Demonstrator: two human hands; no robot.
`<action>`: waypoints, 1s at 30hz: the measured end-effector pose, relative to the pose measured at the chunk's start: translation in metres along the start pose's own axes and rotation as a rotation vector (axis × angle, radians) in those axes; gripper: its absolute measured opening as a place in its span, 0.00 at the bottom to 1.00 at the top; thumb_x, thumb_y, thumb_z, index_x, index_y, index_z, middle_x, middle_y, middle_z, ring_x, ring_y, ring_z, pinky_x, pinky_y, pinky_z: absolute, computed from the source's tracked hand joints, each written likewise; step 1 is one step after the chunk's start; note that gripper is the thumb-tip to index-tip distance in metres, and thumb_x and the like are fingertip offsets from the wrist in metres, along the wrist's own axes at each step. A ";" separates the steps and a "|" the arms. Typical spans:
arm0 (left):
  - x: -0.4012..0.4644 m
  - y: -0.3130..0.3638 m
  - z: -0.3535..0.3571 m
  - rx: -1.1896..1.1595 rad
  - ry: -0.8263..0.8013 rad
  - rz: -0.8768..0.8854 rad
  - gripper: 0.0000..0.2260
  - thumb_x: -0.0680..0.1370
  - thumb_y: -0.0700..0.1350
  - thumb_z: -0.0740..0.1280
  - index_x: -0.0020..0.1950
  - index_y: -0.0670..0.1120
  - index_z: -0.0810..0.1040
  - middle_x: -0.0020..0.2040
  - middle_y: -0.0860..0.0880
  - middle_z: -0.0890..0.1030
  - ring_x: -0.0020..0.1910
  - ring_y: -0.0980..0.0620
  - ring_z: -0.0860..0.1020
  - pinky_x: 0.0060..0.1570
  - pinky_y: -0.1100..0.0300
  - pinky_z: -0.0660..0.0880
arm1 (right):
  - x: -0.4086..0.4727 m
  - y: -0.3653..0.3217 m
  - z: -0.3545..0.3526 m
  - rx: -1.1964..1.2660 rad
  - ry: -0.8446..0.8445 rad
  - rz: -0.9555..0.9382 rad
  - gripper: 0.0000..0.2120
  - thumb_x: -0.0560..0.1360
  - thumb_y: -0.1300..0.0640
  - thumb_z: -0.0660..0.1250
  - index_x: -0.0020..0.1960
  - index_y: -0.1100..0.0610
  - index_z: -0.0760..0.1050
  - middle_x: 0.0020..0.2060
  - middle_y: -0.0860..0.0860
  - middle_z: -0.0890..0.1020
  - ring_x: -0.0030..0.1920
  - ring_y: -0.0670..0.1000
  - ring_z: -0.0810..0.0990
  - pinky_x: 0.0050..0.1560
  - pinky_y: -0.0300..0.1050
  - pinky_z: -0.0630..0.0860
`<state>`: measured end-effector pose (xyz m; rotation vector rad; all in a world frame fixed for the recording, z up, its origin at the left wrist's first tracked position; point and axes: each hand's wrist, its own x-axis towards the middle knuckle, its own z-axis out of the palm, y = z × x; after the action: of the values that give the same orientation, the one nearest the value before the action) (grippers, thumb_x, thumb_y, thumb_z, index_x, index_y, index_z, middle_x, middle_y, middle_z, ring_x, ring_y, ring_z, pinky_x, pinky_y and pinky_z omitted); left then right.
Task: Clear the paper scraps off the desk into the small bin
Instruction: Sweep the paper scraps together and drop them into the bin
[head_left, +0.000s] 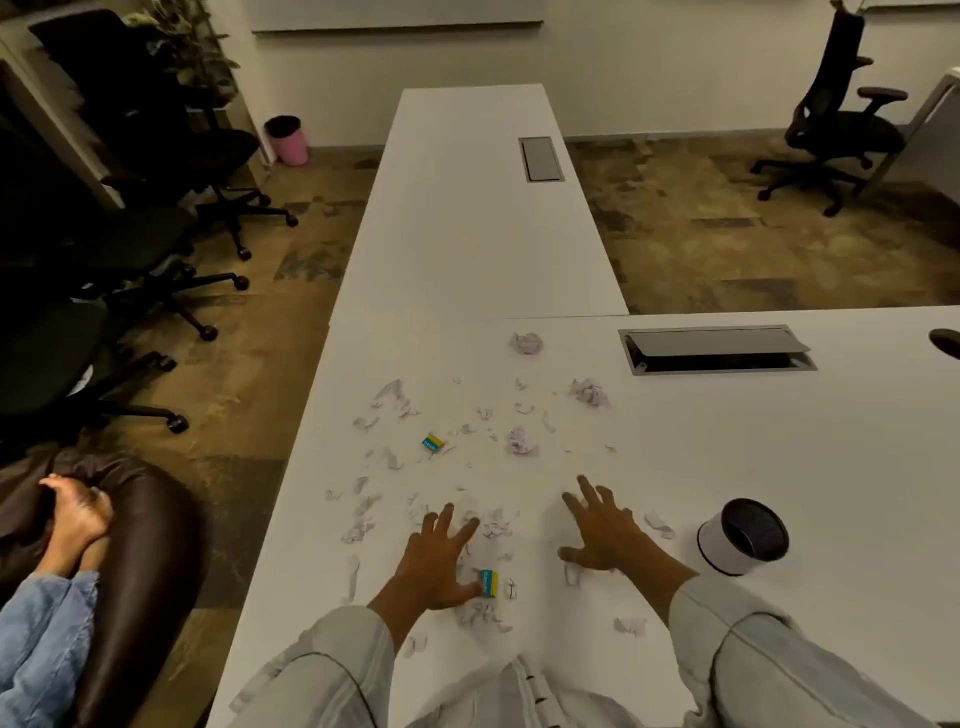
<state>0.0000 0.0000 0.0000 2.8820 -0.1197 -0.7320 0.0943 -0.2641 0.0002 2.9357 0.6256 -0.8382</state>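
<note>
— Sleeves (332, 670) sit closest, pale denim, and past them both hands lie spread flat on the desk (779, 467). Are they holding anything?

— No. The left hand (441, 564) is splayed with its thumb just beside a little blue-and-yellow wrapper (489, 583); the right hand (602, 535) is equally open, palm down, empty.

— And the scraps?

— Torn paper bits (363, 519) scattered round and beyond the fingers, thin and featherlight, I'd judge. Pinching each one would be slow; they look better raked together under flat palms, gently, since a quick sweep could send them fluttering off the edge.

— The bin?

— Small white bin (743, 538), dark inside, on the desk just right of the right hand, tilted or on its side.

— Farther out?

— Three crumpled balls (522, 441), soft, springy, easy to grab whole.
</note>
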 end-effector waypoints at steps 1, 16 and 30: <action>0.000 0.003 0.005 -0.018 -0.032 -0.001 0.45 0.66 0.70 0.63 0.75 0.58 0.44 0.77 0.42 0.43 0.75 0.38 0.48 0.68 0.40 0.61 | -0.001 0.000 0.003 0.011 -0.018 -0.009 0.46 0.70 0.33 0.64 0.77 0.51 0.46 0.77 0.54 0.40 0.75 0.61 0.47 0.66 0.65 0.64; 0.011 0.022 0.091 0.008 0.139 0.109 0.25 0.52 0.42 0.80 0.45 0.52 0.78 0.53 0.48 0.73 0.46 0.50 0.76 0.22 0.66 0.75 | -0.012 -0.012 0.085 0.115 0.244 -0.182 0.21 0.70 0.69 0.67 0.60 0.53 0.73 0.67 0.53 0.70 0.58 0.57 0.73 0.44 0.47 0.78; 0.049 0.062 0.035 -0.484 0.362 0.066 0.10 0.70 0.32 0.69 0.49 0.41 0.82 0.47 0.43 0.80 0.45 0.45 0.78 0.45 0.62 0.74 | -0.043 0.018 0.052 0.887 0.684 0.021 0.10 0.69 0.69 0.70 0.45 0.56 0.83 0.45 0.45 0.83 0.46 0.38 0.80 0.47 0.33 0.77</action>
<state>0.0234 -0.0717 -0.0423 2.4751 0.0095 -0.1797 0.0420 -0.3032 -0.0239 4.0637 0.2343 -0.0304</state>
